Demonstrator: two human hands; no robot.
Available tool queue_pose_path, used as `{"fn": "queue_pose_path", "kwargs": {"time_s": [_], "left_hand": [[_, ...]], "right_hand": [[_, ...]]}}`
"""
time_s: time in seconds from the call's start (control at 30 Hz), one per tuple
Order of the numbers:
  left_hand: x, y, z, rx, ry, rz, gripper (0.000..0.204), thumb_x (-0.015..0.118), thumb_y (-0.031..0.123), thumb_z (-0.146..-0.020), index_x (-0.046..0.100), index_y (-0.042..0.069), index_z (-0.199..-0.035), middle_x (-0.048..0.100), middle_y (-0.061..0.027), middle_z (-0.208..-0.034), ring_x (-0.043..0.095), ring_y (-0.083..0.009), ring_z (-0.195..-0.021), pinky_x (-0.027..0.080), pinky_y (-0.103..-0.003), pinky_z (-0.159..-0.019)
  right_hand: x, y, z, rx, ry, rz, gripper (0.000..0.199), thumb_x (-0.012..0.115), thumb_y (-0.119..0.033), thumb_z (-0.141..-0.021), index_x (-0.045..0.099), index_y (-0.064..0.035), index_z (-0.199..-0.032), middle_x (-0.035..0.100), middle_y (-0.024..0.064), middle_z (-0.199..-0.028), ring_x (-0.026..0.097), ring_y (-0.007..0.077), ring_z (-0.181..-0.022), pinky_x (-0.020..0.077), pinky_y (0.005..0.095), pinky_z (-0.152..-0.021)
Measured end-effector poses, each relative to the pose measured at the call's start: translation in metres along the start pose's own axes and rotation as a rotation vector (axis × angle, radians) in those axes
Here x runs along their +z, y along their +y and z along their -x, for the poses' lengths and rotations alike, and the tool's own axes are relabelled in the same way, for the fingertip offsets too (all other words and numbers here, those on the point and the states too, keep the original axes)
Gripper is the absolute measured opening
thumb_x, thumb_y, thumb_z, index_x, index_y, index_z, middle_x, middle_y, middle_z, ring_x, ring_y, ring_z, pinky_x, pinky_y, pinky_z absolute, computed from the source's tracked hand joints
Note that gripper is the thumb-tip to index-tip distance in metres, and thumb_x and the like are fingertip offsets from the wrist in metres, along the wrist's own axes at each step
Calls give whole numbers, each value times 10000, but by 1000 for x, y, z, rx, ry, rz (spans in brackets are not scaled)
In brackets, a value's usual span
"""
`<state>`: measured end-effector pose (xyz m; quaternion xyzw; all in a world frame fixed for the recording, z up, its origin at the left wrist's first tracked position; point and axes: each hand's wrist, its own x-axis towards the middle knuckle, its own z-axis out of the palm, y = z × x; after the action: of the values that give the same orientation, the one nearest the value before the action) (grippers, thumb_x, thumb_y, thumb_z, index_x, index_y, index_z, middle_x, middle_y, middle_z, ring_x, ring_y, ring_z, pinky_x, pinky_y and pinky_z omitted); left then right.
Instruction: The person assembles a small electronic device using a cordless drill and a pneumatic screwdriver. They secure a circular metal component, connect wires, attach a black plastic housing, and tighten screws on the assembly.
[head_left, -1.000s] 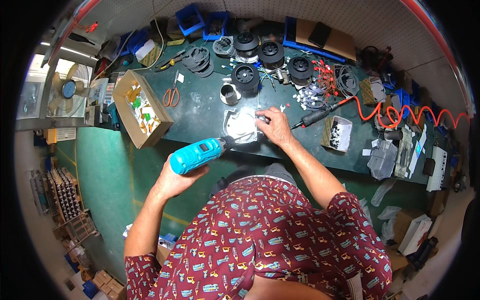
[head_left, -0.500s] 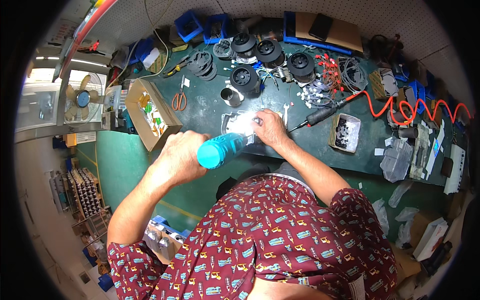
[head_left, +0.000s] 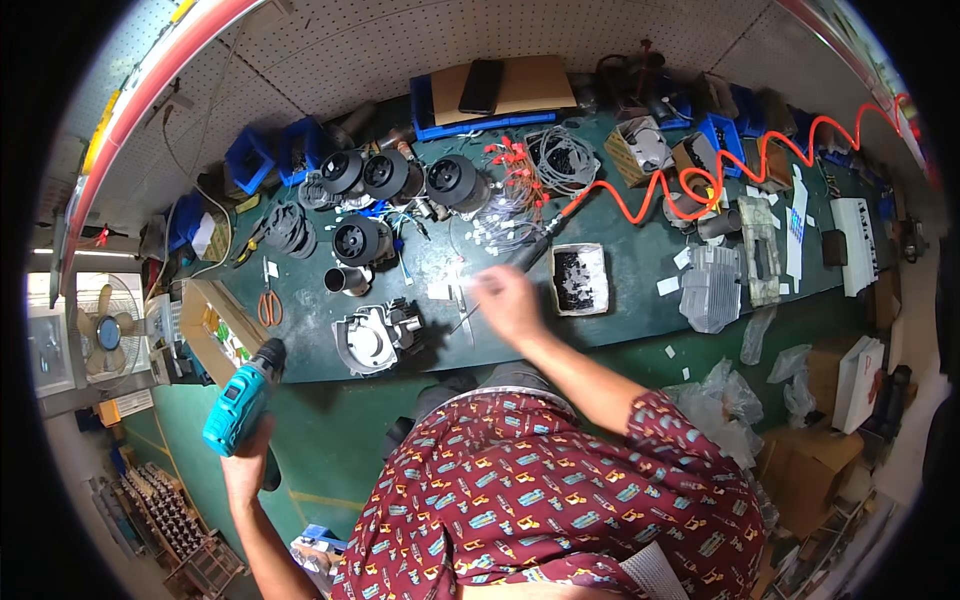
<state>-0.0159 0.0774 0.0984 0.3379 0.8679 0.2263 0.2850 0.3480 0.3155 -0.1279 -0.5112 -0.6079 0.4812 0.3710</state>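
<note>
Drill (head_left: pixel 237 408) in teal and black fills the left hand (head_left: pixel 247 450), whose fingers are wrapped closed around its handle. The tool hangs past the front edge of the dark green workbench (head_left: pixel 305 345), its chuck (head_left: pixel 270 352) aimed toward one o'clock. Just beyond it, at twelve o'clock, stands a cardboard box (head_left: pixel 228 303) with small packets inside.

The silver metal housing (head_left: pixel 368 342) lies on the bench at two o'clock from the drill, near the front edge and apart from both hands.

Over the bench, the right hand (head_left: pixel 512 303) is blurred, fingers partly curled — how far they are closed, and whether they have hold of anything, I cannot tell. A black-gripped driver (head_left: pixel 530 253) lies just at its one o'clock, the thin shaft running past the fingers; an orange coiled hose (head_left: pixel 640 212) leads off toward two. At the hand's two o'clock sits a white-lined box (head_left: pixel 599 280) of small black parts.

From the housing, a metal sleeve (head_left: pixel 348 282) is between eleven and twelve, a black fan wheel (head_left: pixel 360 240) at twelve, and orange-handled scissors (head_left: pixel 270 308) at ten.
</note>
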Motion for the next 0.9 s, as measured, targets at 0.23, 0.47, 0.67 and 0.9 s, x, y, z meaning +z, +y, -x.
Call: {"fn": "queue_pose_path", "kwargs": {"time_s": [0.23,0.47,0.67,0.9], "left_hand": [[95,-81,-68,367,227,141,403,734,37,-878,678,7,-1276,731,-84,-1127,650,-176,-987,507,-347,-920],[145,-162,-122,-16,82,-250,695,778,151,-774,508,56,-1407,666,-233,-1222,636,-417,-1156,498,-492,-1013],[198,-216,-173,163,174,-385,703,848,106,-738,535,54,-1366,651,-206,-1240,604,-413,-1166,465,-504,-1015],[208,-216,-216,112,48,-389,790,860,72,-738,460,90,-1419,618,-201,-1286,554,-429,-1232,421,-560,-1033]], "right_hand": [[-93,52,15,-62,184,821,520,780,-226,-822,649,-57,-1297,554,172,-1446,480,378,-1349,399,494,-1106],[39,89,-15,910,318,-112,705,865,-255,-787,535,-17,-1362,623,156,-1316,653,286,-1083,548,397,-789],[63,218,-40,891,365,140,504,922,-288,-665,636,-18,-981,722,171,-920,707,275,-767,576,431,-750],[45,118,-46,886,721,-435,321,809,-209,-814,544,-30,-789,536,49,-652,504,147,-488,363,288,-385]]}}
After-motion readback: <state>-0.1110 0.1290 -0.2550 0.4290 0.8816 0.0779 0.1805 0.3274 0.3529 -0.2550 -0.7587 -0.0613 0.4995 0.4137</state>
